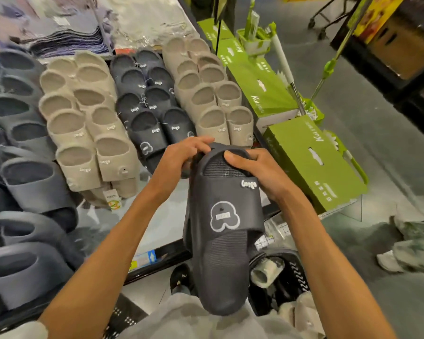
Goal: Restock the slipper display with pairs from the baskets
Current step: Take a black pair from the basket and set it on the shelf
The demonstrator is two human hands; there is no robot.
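dark slipper is hanging toe-down from both hands: left hand is curling round its top end, right hand is gripping opposite, thumb on the insole, display rows just beyond.

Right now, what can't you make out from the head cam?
Head view, all:
- Whether a second slipper sits behind the dark slipper: only a sliver shows at its left.
- basket contents: covered by that slipper and the right forearm.
- tag print below the beige slippers: too small.
- top-left stock: motion-blurred.
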